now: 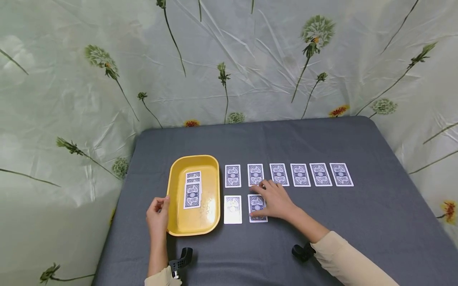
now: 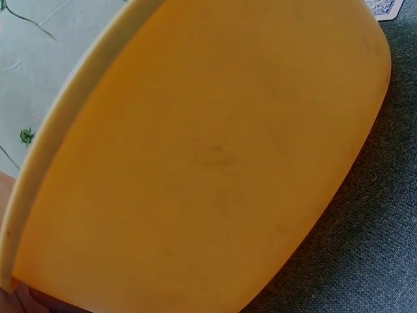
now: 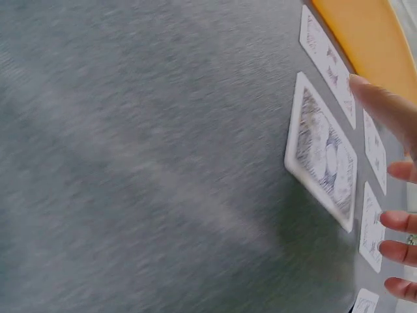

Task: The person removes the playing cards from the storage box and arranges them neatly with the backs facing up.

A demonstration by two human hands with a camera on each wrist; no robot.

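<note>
At the left side of the yellow tray [image 1: 214,222], my left hand [image 1: 157,216] pinches the rim between thumb and curled fingers; the tray's outer wall [image 2: 215,156] fills the left wrist view. Several overlapping playing cards [image 1: 192,195] lie back-up inside it. My right hand [image 1: 274,203] is over the second card of the front row [image 1: 255,204], thumb and fingers spread. In the right wrist view this card [image 3: 326,156] lies below the spread fingers, with nothing gripped. Left of it is another front-row card [image 1: 233,209], whitened by glare.
A back row of several cards, from the one beside the tray [image 1: 233,176] to the far right card [image 1: 341,174], lies back-up on the grey cloth-covered table [image 1: 322,222]. Black wrist mounts [image 1: 303,252] sit at both forearms. A flower-printed curtain [image 1: 250,59] hangs behind.
</note>
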